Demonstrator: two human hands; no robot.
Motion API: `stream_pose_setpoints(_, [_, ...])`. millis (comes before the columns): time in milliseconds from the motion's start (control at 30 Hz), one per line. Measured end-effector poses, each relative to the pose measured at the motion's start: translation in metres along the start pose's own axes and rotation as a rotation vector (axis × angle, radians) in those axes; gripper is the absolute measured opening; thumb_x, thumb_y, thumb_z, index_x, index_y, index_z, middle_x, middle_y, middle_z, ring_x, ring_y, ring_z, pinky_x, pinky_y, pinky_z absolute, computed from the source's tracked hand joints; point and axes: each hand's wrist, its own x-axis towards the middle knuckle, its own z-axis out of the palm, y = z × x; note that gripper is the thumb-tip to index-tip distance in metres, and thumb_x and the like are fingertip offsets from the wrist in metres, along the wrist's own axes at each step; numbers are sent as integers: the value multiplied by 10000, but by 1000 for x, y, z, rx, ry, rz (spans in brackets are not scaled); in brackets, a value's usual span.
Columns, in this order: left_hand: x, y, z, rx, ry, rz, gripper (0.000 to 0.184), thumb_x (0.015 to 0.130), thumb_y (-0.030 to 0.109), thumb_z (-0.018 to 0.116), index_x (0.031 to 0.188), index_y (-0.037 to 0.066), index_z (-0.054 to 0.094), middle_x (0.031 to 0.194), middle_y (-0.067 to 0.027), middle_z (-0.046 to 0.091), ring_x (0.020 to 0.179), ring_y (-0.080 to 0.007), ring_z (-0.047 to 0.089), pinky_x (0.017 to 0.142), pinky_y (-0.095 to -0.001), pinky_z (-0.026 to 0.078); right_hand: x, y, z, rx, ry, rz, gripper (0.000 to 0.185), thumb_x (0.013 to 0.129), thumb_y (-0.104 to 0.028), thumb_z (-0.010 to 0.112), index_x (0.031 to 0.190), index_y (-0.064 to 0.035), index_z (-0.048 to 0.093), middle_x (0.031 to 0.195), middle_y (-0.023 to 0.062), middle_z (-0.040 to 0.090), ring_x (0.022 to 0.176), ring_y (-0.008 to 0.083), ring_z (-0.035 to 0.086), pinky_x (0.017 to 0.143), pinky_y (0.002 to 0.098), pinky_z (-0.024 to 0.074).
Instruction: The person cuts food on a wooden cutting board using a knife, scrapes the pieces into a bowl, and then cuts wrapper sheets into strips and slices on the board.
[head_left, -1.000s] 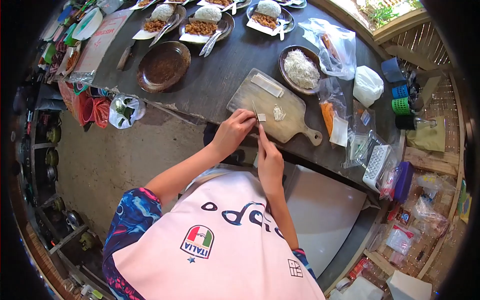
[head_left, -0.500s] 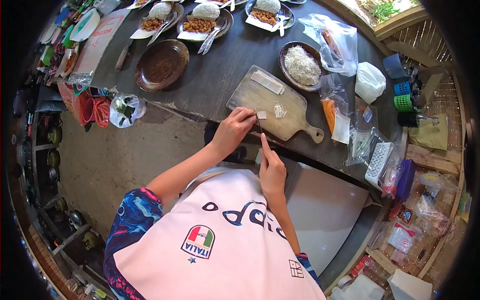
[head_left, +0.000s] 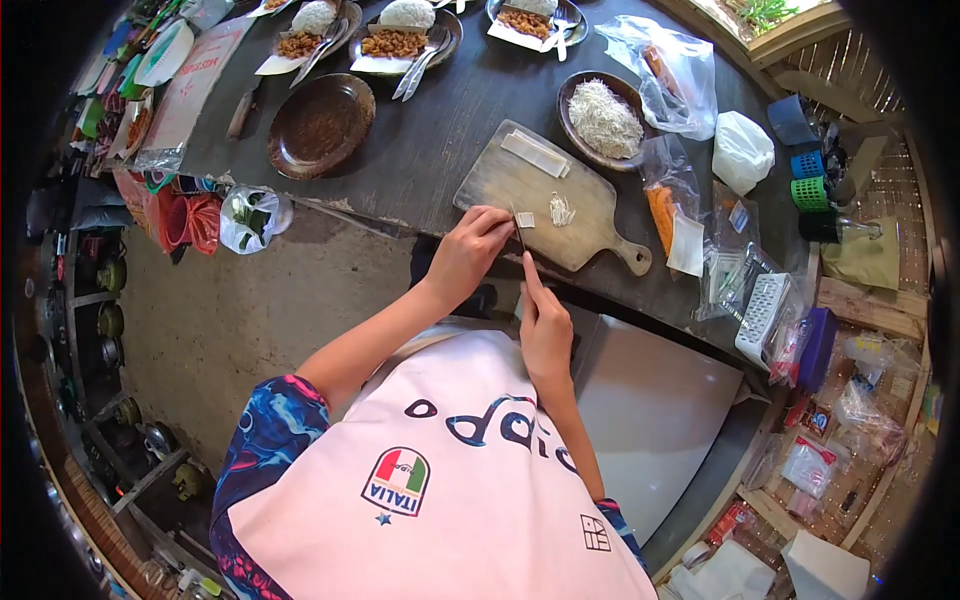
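A wooden cutting board [head_left: 590, 205] lies at the table's near edge. My right hand [head_left: 547, 325] is closed on a knife [head_left: 520, 237], its index finger stretched along the top and the thin blade upright at the board's edge. Just left of the blade, my left hand [head_left: 476, 245] has its fingers pressed together at the board; what they hold is hidden. A small pale square piece [head_left: 525, 220] lies right of the blade. Thin pale strips [head_left: 562, 210] form a small pile beside it. Longer pale slabs [head_left: 535, 153] rest near the board's far edge.
Behind the board is a bowl of white shreds [head_left: 604, 120]. An empty brown plate [head_left: 321, 126] and another knife [head_left: 243, 110] lie to the left. Plates of rice and brown food [head_left: 393, 43] line the back. Plastic bags [head_left: 743, 152] and a white basket [head_left: 763, 308] are on the right.
The view has shifted slightly, so the plates and bowl sit higher in the picture. My right hand has dropped a little from the board since the first frame, and more of the blade shows.
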Motion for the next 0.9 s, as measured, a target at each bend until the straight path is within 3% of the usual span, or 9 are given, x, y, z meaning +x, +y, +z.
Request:
stream_pose_setpoints(200, [2, 1, -4, -3, -14, 5, 207, 881, 16, 736, 1083, -24, 748, 1151, -94, 701, 1100, -303, 659, 929, -399, 567, 27, -1, 7, 8, 74, -96, 506, 1061, -191, 603, 1548, -312, 537, 845, 135, 646, 757, 358, 688, 700, 477, 556])
stream_pose_setpoints(367, [0, 2, -1, -7, 28, 9, 159, 898, 25, 708, 1045, -30, 729, 1121, -93, 689, 1092, -289, 654, 916, -387, 575, -1, -5, -2, -52, -12, 12, 492, 1068, -188, 586, 1548, -285, 539, 840, 132, 642, 756, 347, 689, 704, 472, 556])
stream_pose_setpoints(600, [0, 1, -1, -16, 22, 6, 208, 872, 16, 741, 1076, -21, 749, 1152, -97, 701, 1097, -306, 660, 918, -404, 569, 38, 3, 12, 125, 79, -112, 499, 1066, -194, 596, 1548, -310, 537, 860, 139, 649, 767, 356, 685, 713, 476, 544])
stream_pose_setpoints(700, [-2, 2, 0, 3, 36, 6, 210, 881, 13, 714, 1084, -34, 728, 1149, -103, 679, 1115, -309, 641, 921, -398, 568, 26, -3, 3, 121, 93, -65, 482, 1071, -202, 591, 1541, -302, 548, 872, 144, 652, 769, 359, 680, 713, 476, 537])
stream_pose_setpoints(800, [-2, 1, 3, 3, 58, 6, 216, 882, 9, 712, 1093, -34, 729, 1152, -102, 680, 1121, -311, 638, 933, -400, 564, 13, -17, -7, 100, 27, 33, 472, 1057, -116, 606, 1515, -225, 579, 875, 207, 640, 698, 347, 608, 727, 413, 529])
stream_pose_setpoints(900, [-2, 1, 3, 3, 57, 3, 209, 890, 8, 709, 1093, -36, 729, 1152, -99, 682, 1117, -311, 639, 939, -398, 562, 10, -17, -4, 20, 5, 60, 493, 1055, -117, 611, 1523, -264, 570, 867, 190, 639, 694, 334, 608, 725, 409, 527])
